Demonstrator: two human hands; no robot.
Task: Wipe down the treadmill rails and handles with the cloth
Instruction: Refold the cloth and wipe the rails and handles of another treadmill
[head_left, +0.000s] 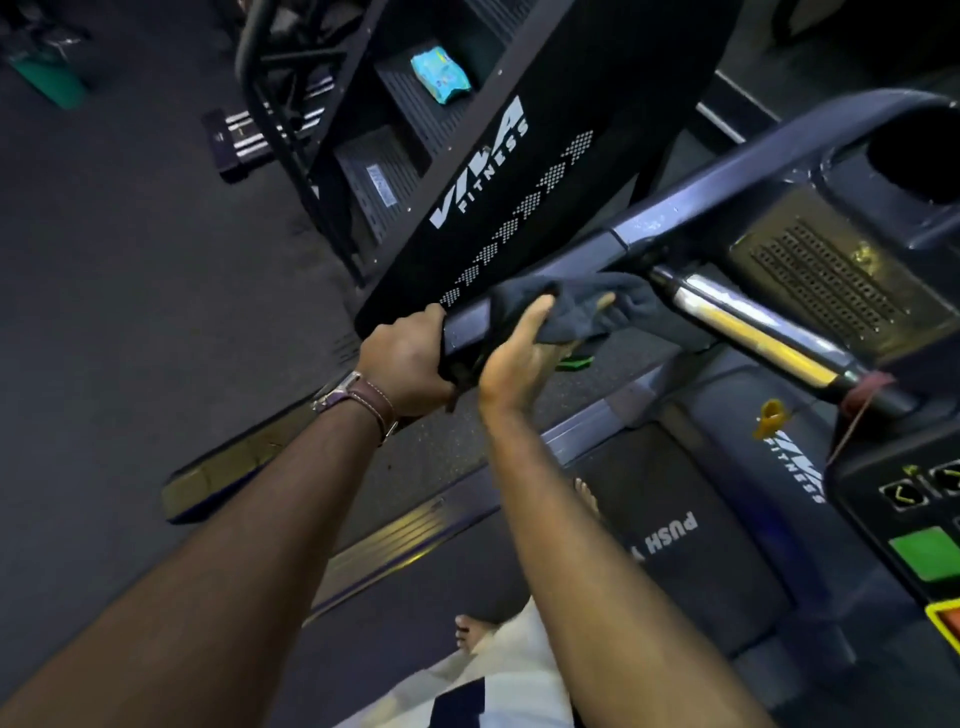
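The treadmill's left side rail (675, 208) is dark blue-grey and runs from the console down to its end near the frame's middle. My left hand (402, 364) grips that end of the rail. My right hand (519, 358) holds a dark grey cloth (587, 306) wrapped around the rail just beyond my left hand. A shiny metal handle (748, 322) branches off to the right of the cloth toward the console.
The treadmill console (904, 519) with buttons is at the right edge, the belt and motor cover (675, 519) below. A black stair machine (488, 171) stands close beyond the rail, a blue packet (440, 75) on one step. Bare feet show on the deck.
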